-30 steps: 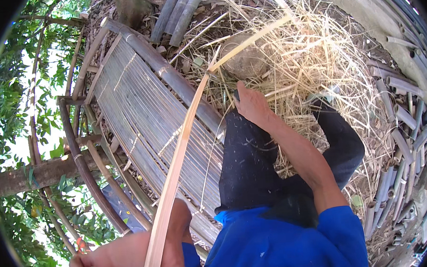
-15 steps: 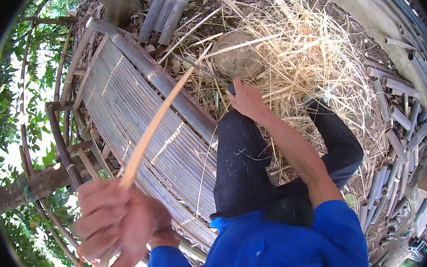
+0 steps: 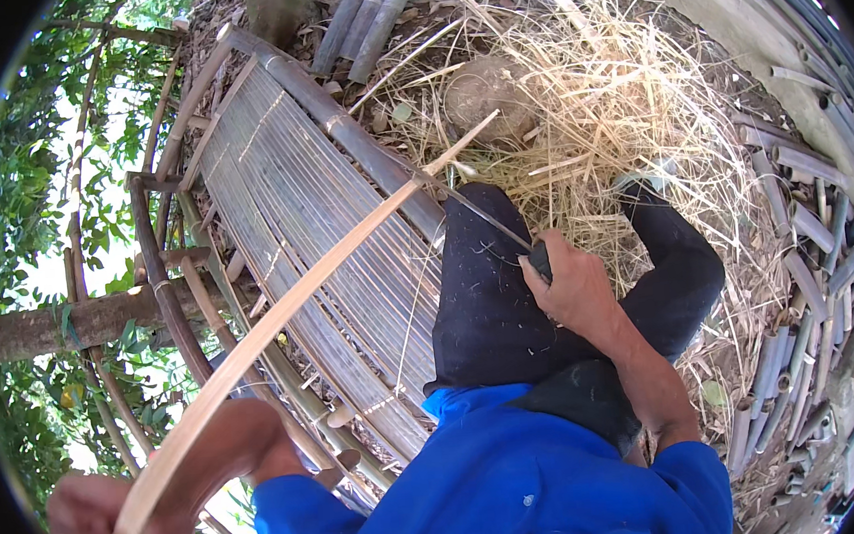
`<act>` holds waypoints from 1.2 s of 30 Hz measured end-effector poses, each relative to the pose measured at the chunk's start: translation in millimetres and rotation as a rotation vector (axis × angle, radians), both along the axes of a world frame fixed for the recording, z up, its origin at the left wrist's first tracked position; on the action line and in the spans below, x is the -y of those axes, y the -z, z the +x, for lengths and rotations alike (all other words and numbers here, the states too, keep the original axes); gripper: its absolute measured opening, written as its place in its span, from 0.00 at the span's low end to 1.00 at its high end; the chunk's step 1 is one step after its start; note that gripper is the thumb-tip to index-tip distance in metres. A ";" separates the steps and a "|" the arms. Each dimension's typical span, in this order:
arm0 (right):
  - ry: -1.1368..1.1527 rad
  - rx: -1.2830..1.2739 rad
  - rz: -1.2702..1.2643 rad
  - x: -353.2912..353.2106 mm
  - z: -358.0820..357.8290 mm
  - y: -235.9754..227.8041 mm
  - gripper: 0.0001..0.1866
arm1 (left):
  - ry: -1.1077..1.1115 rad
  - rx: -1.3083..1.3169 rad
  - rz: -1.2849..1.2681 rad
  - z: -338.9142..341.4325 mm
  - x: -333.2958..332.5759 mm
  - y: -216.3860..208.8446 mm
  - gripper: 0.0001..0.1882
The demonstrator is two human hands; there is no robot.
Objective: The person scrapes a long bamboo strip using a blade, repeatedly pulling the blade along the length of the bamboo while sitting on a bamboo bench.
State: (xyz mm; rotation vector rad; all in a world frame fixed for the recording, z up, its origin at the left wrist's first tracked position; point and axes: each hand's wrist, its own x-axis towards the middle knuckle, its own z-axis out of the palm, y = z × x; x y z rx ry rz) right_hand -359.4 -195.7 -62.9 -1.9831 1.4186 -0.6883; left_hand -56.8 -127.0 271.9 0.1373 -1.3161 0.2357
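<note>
A long, pale bamboo strip (image 3: 280, 314) runs slantwise from the lower left to above my knee. Its lower end is in my left hand (image 3: 97, 529), which is closed round it far out at the left and a little blurred. My right hand (image 3: 579, 290), above my lap, grips the dark handle of a knife (image 3: 491, 219). The thin blade points up and left, and its tip end meets the strip near the strip's far end. A small pale curl (image 3: 463, 169) shows beside that spot.
A slatted bamboo bench (image 3: 268, 164) lies left of my legs. Ahead, pale shavings (image 3: 634, 90) cover the ground around a round brown block (image 3: 489, 101). Cut bamboo tubes (image 3: 810, 227) are piled at the right, and thicker pieces (image 3: 367, 16) lie at the top.
My left hand has drawn the strip down and left, so more of its length shows. My right hand has brought the knife back toward my lap.
</note>
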 end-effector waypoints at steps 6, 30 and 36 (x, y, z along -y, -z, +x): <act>-0.001 0.080 0.105 -13.1 3.8 -9.7 0.16 | 0.117 -0.130 0.299 -49.2 36.3 119.2 0.34; -0.056 0.039 0.087 43.2 33.4 -20.9 0.16 | -0.178 -0.167 0.091 -83.2 61.7 120.5 0.30; -0.278 0.245 -0.281 25.2 40.5 -50.8 0.14 | -0.193 -0.176 0.105 -74.2 63.0 116.0 0.27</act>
